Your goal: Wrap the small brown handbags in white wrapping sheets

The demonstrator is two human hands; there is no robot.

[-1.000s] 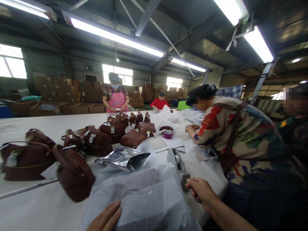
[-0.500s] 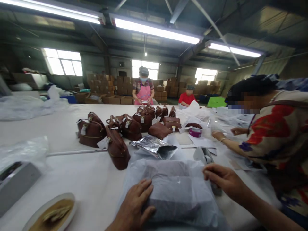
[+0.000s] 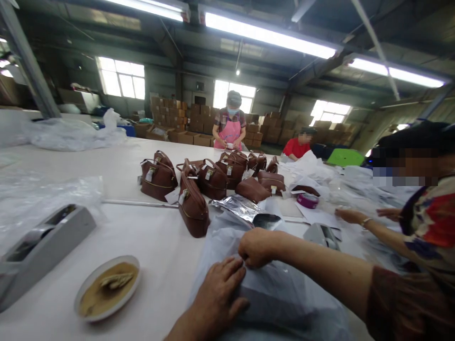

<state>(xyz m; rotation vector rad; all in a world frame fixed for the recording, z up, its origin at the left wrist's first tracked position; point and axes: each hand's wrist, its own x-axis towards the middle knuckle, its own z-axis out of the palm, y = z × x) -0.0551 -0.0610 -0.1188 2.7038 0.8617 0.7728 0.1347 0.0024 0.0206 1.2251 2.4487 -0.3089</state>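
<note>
A soft parcel in thin, translucent whitish wrapping [image 3: 284, 293], with something dark showing through, lies directly before me on the table. My left hand [image 3: 222, 291] rests on its left part, fingers stretched out. Reaching across from the right, my right hand [image 3: 261, 247] is closed, its curled fingers down on the parcel's upper part beside my left fingertips. What those fingers pinch, if anything, is hidden. Just beyond the parcel lies a crumpled silver foil bag [image 3: 241, 210]. A brown leather handbag [image 3: 194, 208] stands at the parcel's upper left.
Several more brown handbags [image 3: 159, 182] stand further back. To the left are a grey tape dispenser [image 3: 53, 253] and a shallow white dish [image 3: 108, 289] with tan contents. Another dispenser [image 3: 322, 235] and a purple tape roll [image 3: 307, 201] lie right. A co-worker [image 3: 423, 213] handles clear plastic close by.
My right hand has moved left from the parcel's right edge, across its top, to beside my left hand. My left hand stays on the parcel. The view has turned left.
</note>
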